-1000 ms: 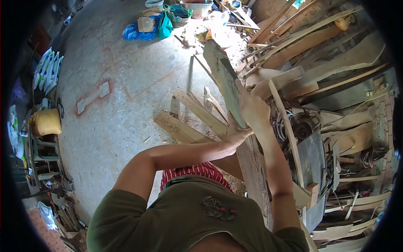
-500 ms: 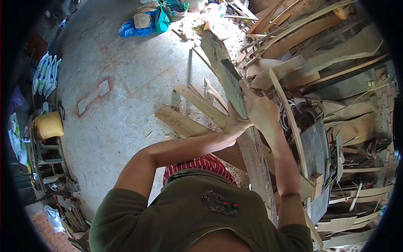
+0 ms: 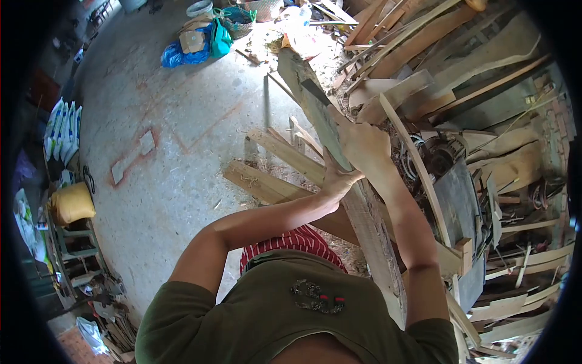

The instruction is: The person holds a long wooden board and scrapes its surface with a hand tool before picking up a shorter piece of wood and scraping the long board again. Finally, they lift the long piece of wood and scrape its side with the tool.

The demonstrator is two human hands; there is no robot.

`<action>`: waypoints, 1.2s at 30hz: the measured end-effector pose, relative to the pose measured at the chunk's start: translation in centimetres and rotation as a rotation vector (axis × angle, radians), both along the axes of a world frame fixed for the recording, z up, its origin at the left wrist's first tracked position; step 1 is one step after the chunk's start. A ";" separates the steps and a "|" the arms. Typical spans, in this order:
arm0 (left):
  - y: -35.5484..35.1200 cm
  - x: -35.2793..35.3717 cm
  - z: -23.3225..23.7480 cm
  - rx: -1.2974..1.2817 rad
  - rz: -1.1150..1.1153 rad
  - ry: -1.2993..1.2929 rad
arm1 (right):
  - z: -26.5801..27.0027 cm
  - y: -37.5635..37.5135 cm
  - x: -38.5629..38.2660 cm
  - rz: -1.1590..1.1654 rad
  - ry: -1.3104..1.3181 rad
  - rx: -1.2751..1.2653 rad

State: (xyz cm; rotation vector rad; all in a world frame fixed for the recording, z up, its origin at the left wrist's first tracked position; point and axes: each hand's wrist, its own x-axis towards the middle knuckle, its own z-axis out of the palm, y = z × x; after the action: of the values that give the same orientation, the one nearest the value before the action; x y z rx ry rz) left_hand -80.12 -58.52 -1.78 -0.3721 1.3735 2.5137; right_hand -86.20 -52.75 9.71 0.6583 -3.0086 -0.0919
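A long rough-edged plank [image 3: 370,221] runs from beside my right arm up and away across the middle of the view. On its upper part lies a flat grey-green piece [image 3: 326,130] with a straight dark edge, tapering toward my hands. My left hand [image 3: 337,182] is closed round the lower left edge of this piece, thumb side up. From the right, my right hand [image 3: 365,147] grips its dark edge with the fingers curled over. The two hands nearly meet at the piece's lower end, and their undersides are hidden.
More boards [image 3: 260,182] lie left of the plank over wood shavings. A narrow upright strip [image 3: 415,173] and a motor [image 3: 439,159] stand close by my right arm. Stacked offcuts [image 3: 503,151] fill the right side. Bags and baskets [image 3: 212,42] sit at the far end of the concrete floor.
My right hand has shifted slightly back along the flat piece, and its forefinger, stretched out before, is now curled. My left hand keeps its hold. The whole view has turned a little.
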 end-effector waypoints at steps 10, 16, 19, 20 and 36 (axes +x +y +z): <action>0.0 0.3 -0.2 0.044 -0.018 0.040 | 2.2 2.0 4.4 -0.077 -0.180 0.080; 0.8 -0.4 -2.0 -0.074 0.027 0.087 | 0.0 -2.1 -0.9 -0.121 -0.093 0.003; 0.4 -0.6 -2.6 -0.022 0.015 0.055 | 1.4 -0.4 1.2 -0.131 -0.139 0.076; 0.5 -0.4 -2.7 -0.049 0.007 0.028 | 1.2 0.4 2.1 -0.124 -0.139 0.068; -2.2 -0.7 1.7 -0.027 -0.212 -0.089 | 1.8 8.1 6.1 -0.025 -0.192 -0.320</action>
State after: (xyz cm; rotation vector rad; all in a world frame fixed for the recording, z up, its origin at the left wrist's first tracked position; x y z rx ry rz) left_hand -80.84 -60.73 -0.07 -0.3208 1.3391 2.2823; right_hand -80.09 -44.68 11.48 0.6267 -3.1039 0.4676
